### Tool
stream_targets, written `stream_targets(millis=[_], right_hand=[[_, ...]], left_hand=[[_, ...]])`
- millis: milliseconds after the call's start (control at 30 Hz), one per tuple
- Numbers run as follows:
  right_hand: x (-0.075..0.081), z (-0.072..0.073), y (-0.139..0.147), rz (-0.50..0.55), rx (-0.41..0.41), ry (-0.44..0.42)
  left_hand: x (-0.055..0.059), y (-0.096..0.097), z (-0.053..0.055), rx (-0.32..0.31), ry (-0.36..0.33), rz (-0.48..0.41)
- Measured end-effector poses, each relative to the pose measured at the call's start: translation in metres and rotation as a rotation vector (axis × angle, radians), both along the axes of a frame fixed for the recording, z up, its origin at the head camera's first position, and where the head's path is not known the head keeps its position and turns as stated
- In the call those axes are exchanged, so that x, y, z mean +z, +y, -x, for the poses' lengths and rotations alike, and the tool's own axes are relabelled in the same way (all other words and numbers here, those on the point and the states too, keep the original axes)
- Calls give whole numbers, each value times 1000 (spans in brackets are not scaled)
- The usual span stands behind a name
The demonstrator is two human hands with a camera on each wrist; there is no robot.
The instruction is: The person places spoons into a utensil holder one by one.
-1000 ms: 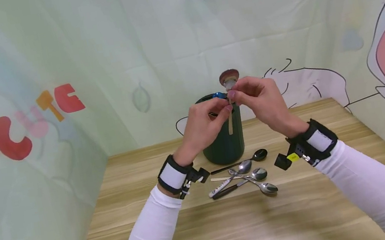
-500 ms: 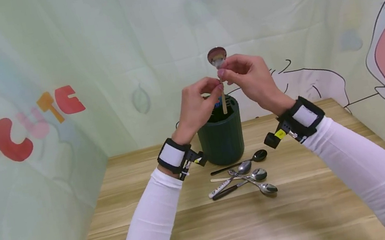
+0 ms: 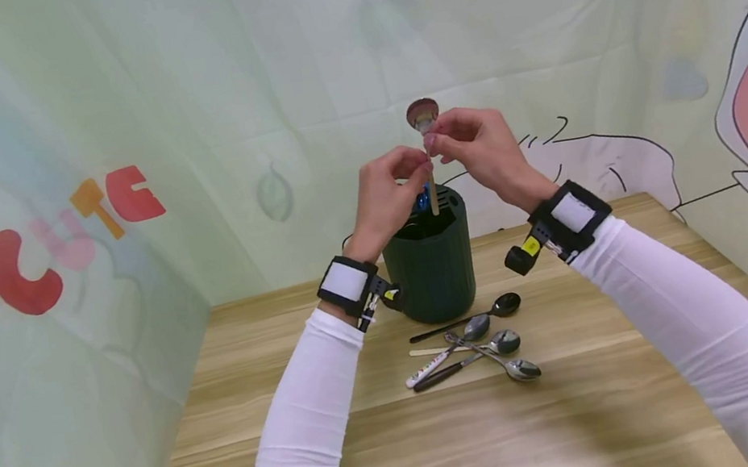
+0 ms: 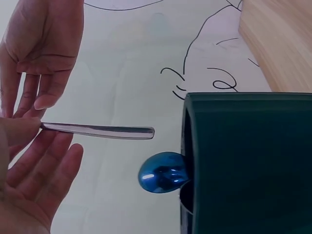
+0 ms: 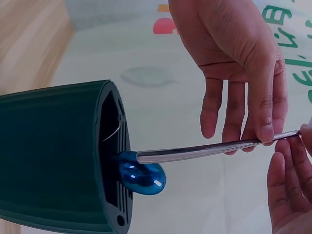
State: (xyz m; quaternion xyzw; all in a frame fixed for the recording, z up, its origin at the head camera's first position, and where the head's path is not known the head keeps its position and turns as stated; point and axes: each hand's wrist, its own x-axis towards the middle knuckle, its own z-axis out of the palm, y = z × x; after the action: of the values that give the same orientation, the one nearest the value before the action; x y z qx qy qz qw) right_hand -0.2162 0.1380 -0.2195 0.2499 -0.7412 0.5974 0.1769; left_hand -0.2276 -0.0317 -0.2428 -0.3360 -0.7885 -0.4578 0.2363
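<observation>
Head view: two bare hands meet above an upright dark green container [image 3: 433, 281] on a wood-grain table [image 3: 467, 447]; between them they hold one metal spoon [image 3: 423, 113], bowl up and handle pointing down over the container's open mouth. Left hand [image 3: 385, 195] pinches the handle between thumb and finger; right hand [image 3: 482, 151] pinches higher, close to the bowl; the wrist views show the other fingers loosely extended.

In the left wrist view, the handle's tip stops short of the rim, clear of the container; a shiny blue spoon [image 4: 163, 173] stands inside, its rounded bowl poking out past the rim; the right wrist view shows narrow slots and a small round hole in the container's top, plus a thin curved glint within, too slight to name.

In front of the container lie a black spoon [image 3: 465, 322] and, below it, an overlapping heap: a spoon with a white patterned handle [image 3: 428, 369]; a dark brown handle [image 3: 438, 376]; a pale handle [image 3: 429, 351], its far end hidden; an all-silver spoon [image 3: 522, 370].
</observation>
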Motion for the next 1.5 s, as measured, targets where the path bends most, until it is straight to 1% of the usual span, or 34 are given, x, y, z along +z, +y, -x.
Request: stream_targets(millis=[100,267,333,500,667,800,967,1167,1233,1367,1467,1500], right_hand=[[-5,3,1,1,-12,-25],[-15,8,4,-23,-30,-58],[-19,10,5,-26,-27,-68],[-28,10,7,-50,-26,-88],[-34,11,8,-82,-25,-88],[-41,12,9,-103,-22,-108],[-50,13,9,-99,-22,-127],[-54,15,9,-92,-19,-130],[-55,15,9,-116,-23,-141],[-56,14,12,-199,17,-167],[-57,13,14,-242,56,-175],[-57,12,14,-254,54,-172]], left_hand=[[-5,2,4,5,-23,7],[-13,4,8,7,-56,14],[-17,4,9,12,-56,29],[-26,5,10,26,-32,99],[-31,5,11,57,-28,156],[-36,5,12,67,-34,182],[-42,4,11,59,-37,197],[-45,3,11,60,-58,204],[-46,3,12,59,-75,202],[-47,1,12,60,-113,200],[-44,0,11,48,-117,211],[-43,-1,10,45,-109,220]])
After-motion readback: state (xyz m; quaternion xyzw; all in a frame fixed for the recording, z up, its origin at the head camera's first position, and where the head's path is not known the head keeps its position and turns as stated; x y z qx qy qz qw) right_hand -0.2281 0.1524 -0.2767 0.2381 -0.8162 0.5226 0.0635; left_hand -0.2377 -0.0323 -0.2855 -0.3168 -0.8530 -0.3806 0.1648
